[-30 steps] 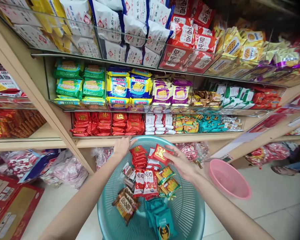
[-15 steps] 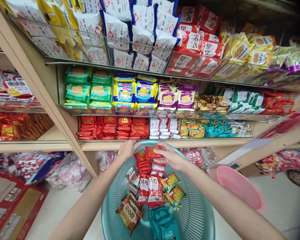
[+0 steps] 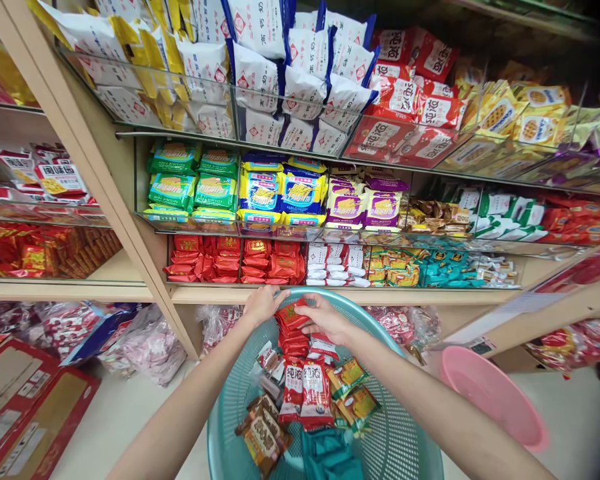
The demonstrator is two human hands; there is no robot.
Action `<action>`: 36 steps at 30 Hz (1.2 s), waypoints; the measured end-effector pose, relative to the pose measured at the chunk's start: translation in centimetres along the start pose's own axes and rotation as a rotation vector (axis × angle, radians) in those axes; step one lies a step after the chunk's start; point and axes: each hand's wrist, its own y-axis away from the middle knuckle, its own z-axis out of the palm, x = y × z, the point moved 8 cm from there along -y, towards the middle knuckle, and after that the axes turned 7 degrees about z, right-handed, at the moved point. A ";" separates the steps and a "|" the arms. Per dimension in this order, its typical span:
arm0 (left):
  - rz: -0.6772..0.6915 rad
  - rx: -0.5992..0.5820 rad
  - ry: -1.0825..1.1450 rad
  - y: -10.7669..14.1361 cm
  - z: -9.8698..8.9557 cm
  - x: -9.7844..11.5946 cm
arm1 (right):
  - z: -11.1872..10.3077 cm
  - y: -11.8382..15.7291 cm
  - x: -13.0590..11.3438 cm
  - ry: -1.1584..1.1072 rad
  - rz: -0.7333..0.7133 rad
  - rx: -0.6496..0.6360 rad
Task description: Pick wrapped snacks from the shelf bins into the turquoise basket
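A round teal plastic basket is below the shelf. My left hand is closed on its far rim, left of centre. Inside the basket, my right hand holds a small red snack packet over a stack of like red packets. Nearer me lie two red-and-white packets, with yellow-green packets at their right. Brown packets and small white-and-brown packets sit on the left, teal packets at the bottom. My right palm is hidden.
Shelves with clear-fronted bins hold red packets, green biscuit packs and white bags. A pink basin stands on the floor at right. Opened cardboard boxes and plastic-bagged goods lie at left.
My right hand has moved left within the basket with the red packet, now over the red stack. My left hand stays on the rim. The camera view has shifted slightly.
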 end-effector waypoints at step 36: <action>0.028 0.012 -0.009 -0.1 0.1 0.0 | -0.8 -1.1 -1.3 0.370 -0.150 0.285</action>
